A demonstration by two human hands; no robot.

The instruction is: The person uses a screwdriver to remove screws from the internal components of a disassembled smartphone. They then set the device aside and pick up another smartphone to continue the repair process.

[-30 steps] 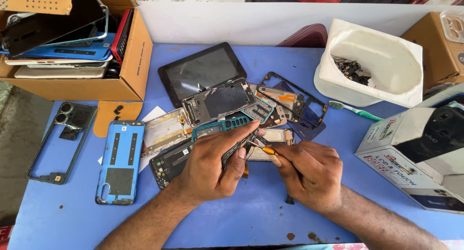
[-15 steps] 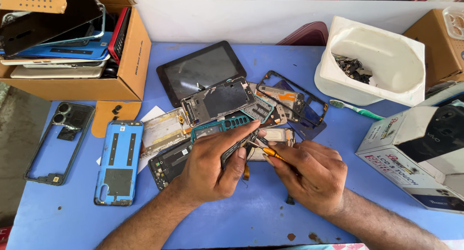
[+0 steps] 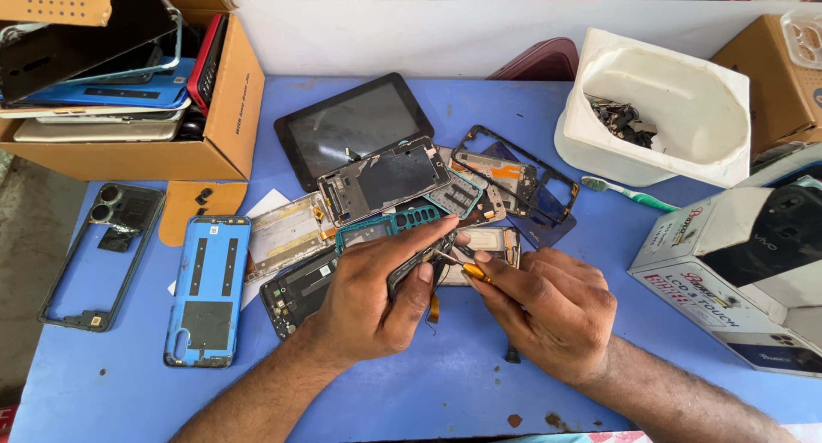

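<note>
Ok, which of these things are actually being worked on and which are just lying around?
In hand:
left hand gripping a dark phone part
right hand with a small yellow tool

Lying about:
blue back cover
tablet
toothbrush
white tub
cardboard box

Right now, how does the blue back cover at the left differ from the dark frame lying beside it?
The blue back cover is a solid panel with black strips on it; the dark frame is mostly an open outline, and the blue table shows through it. The cover is bright blue, while the frame is dark grey. The frame lies farther left, near the table edge. Both lie flat, lengthwise, untouched by either hand.
</note>
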